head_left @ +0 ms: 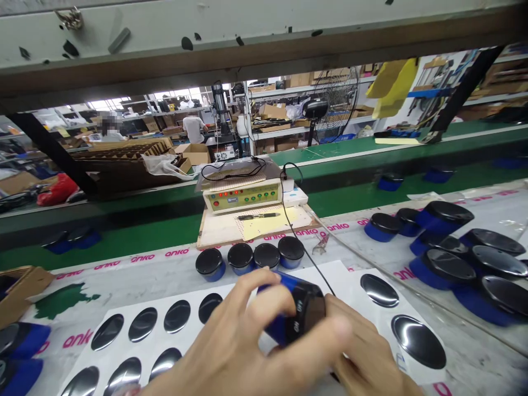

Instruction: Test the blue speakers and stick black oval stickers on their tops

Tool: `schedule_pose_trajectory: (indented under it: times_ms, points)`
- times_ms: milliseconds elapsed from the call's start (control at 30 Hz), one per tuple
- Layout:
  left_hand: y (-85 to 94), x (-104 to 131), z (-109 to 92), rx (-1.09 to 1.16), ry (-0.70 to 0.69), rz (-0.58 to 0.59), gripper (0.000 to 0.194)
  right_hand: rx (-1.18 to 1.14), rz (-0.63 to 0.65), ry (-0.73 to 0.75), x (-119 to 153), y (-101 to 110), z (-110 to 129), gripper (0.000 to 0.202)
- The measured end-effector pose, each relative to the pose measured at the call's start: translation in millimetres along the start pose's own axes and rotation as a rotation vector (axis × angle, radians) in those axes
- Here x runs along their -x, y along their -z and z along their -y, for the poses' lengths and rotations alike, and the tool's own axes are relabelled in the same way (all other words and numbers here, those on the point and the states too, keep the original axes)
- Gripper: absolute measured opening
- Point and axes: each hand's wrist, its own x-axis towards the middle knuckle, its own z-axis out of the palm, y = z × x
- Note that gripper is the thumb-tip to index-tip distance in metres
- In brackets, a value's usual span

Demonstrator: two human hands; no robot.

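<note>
My left hand (235,335) grips a blue and black device (303,308) in front of me. Its black side carries ON and OFF lettering, and its fingers curl over the blue body. Against the device's right side, my right hand (363,352) is closed, its fingertips partly hidden behind my blurred left thumb. Below the hands lies a white sheet (119,300) bearing rows of glossy black discs (142,324). Another white sheet part to the right has larger-looking discs (418,341). Just beyond the device stand several blue units with black tops (241,258).
Many more blue and black units (447,267) crowd the right side; others (18,352) sit at left. A control box (243,197) with lit displays stands ahead, with a pen (259,216) before it. A cable crosses the bench. Behind runs a green conveyor (346,192). A beam (247,33) spans overhead.
</note>
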Motion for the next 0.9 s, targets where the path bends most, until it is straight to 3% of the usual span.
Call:
schedule_pose_trajectory:
  times_ms: [67,133,233,300,433,533,600,700,800,900]
  points:
    - [-3.3,2,8,0.003,0.044,0.117,0.048,0.0,0.083,0.05,-1,7,-4,0.022]
    - [-8.1,2,21,-0.005,0.065,0.161,0.059,0.163,0.129,0.133,1,19,-14,0.015]
    - [-18.4,-7,44,-0.012,0.254,0.002,0.053,0.543,0.045,0.195,9,49,-41,0.015]
    - [-31.9,-21,57,0.071,0.385,-0.077,0.053,0.772,0.038,0.127,18,71,-66,0.009]
    - [-88.8,-59,60,0.346,0.365,0.105,0.061,1.062,0.22,-0.084,36,90,-114,0.026]
    - [-140.9,-78,54,0.373,0.34,0.274,0.063,1.057,0.272,-0.141,50,79,-136,0.031]
    - [-161.1,-83,54,0.367,0.345,0.375,0.06,1.033,0.293,-0.153,60,71,-143,0.03]
    - [-152.9,-76,61,0.353,0.364,0.445,0.071,0.984,0.297,-0.175,72,69,-148,0.032]
    - [-112.7,-51,73,0.322,0.418,0.428,0.084,0.941,0.262,-0.197,69,70,-145,0.037]
    - [-81.0,-16,79,0.269,0.512,0.424,0.082,0.785,0.282,-0.172,41,53,-133,0.051]
